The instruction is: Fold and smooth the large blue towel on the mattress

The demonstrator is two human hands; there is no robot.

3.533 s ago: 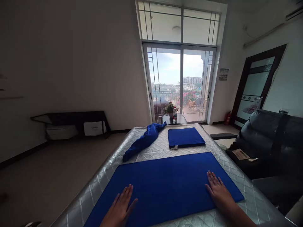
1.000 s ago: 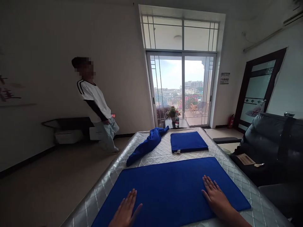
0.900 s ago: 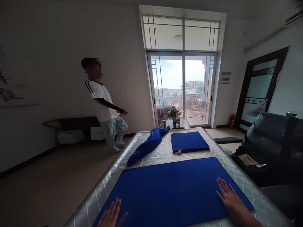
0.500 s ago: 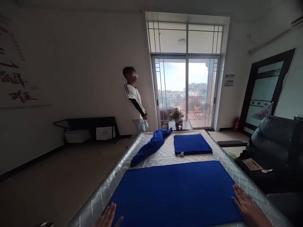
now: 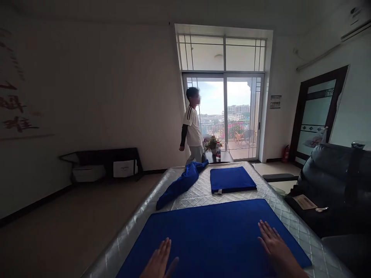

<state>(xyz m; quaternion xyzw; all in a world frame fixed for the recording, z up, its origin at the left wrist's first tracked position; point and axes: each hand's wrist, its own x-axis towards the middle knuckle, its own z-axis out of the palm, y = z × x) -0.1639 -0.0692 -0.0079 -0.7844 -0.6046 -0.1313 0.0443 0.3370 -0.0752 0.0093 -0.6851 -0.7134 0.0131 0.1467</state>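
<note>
The room is dim, with red writing [image 5: 17, 112] on the left wall. Next come one low black rack [image 5: 107, 156] and two pale boxes [image 5: 89, 173]. Then a silver quilted surface [image 5: 123, 239] starts, with three blue cloths on it.

The left hand [image 5: 159, 256] was at the left edge of the flat blue cloth [image 5: 217, 239] and has come inward. Its fingers are close together, thumb out, gripping nothing. Farther back is one bunched blue cloth [image 5: 182, 185]. One person [image 5: 193, 129] has walked over to the glass door [image 5: 240, 135]. Near there are one plant [image 5: 213, 143] and one bottle [image 5: 218, 151].

The flat cloth lies near, in the middle, looking smooth. Behind it is one folded blue cloth [image 5: 232, 179]. The right hand [image 5: 272, 241] has come in from the right edge too, fingers a little apart, holding nothing. So both hands now seem to rest on the cloth's inside part. Last is one black chair [image 5: 324, 170] with one card [image 5: 305, 202].
</note>
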